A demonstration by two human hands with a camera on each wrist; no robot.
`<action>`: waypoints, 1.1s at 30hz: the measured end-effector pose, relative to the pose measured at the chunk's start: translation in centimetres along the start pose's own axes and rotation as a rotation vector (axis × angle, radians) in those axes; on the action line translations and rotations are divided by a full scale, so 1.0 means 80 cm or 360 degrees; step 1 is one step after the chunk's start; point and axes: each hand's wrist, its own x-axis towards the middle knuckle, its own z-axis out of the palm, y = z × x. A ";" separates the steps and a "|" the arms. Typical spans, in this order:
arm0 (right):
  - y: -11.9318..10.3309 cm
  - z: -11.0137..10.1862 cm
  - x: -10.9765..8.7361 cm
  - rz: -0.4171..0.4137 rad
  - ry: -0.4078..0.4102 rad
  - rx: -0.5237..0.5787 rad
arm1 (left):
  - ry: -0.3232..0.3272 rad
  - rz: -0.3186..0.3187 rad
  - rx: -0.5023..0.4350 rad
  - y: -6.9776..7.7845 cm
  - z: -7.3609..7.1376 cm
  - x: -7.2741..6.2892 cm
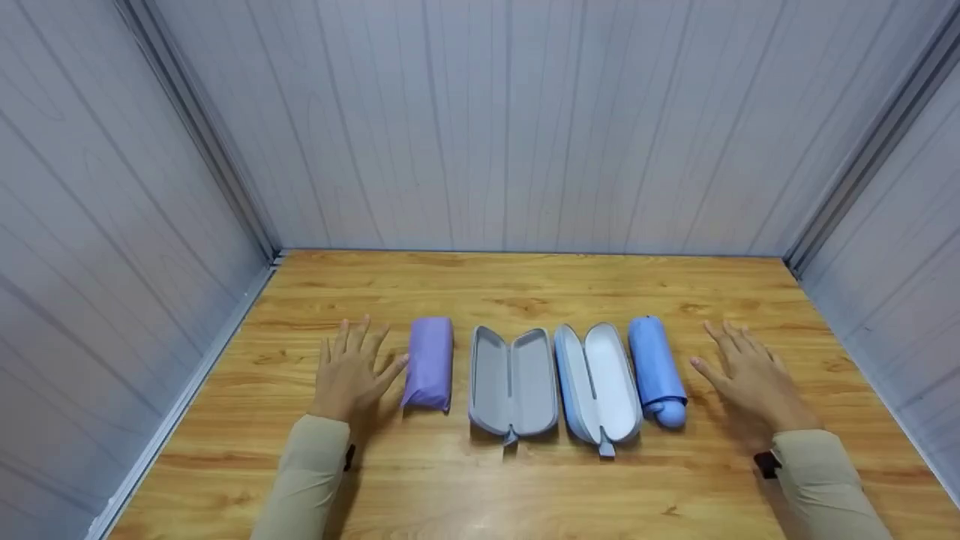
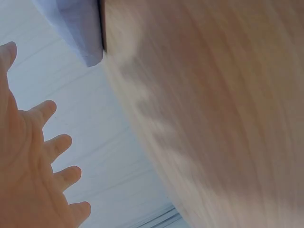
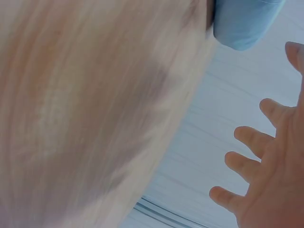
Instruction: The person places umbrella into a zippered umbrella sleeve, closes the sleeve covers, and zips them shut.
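Note:
My left hand (image 1: 352, 380), fingers spread, hovers over the table just left of a purple wrapped bundle (image 1: 430, 364); its thumb tip comes close to the bundle's edge. Beside that bundle lies an unfolded glasses case (image 1: 535, 382) with a grey lining. Another glasses case (image 1: 613, 386), blue outside and white inside, lies spread to its right. A blue folded umbrella (image 1: 654, 364) with a rounded handle comes last in the row. To its right my right hand (image 1: 754, 379) hovers with straight, spread fingers, holding nothing. Both wrist views show palms above the wood, the purple bundle (image 2: 78, 28) and blue umbrella (image 3: 244, 21) partly cut off.
The wood-grain table (image 1: 525, 487) is bounded by a pale panel wall at the back (image 1: 480, 135) and by side walls (image 1: 97, 225) at left and right. The items stand in one row across the table's middle, with narrow gaps between them.

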 end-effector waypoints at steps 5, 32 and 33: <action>-0.007 -0.001 0.002 -0.0033 0.0045 0.0025 | 0.0028 0.0026 0.0018 0.006 -0.002 0.004; -0.048 0.010 0.014 -0.0326 0.0299 0.0296 | 0.0382 0.0557 -0.0403 0.127 0.004 0.008; -0.049 0.011 0.015 -0.0328 0.0297 0.0312 | 0.0375 0.0569 -0.0435 0.134 0.005 0.008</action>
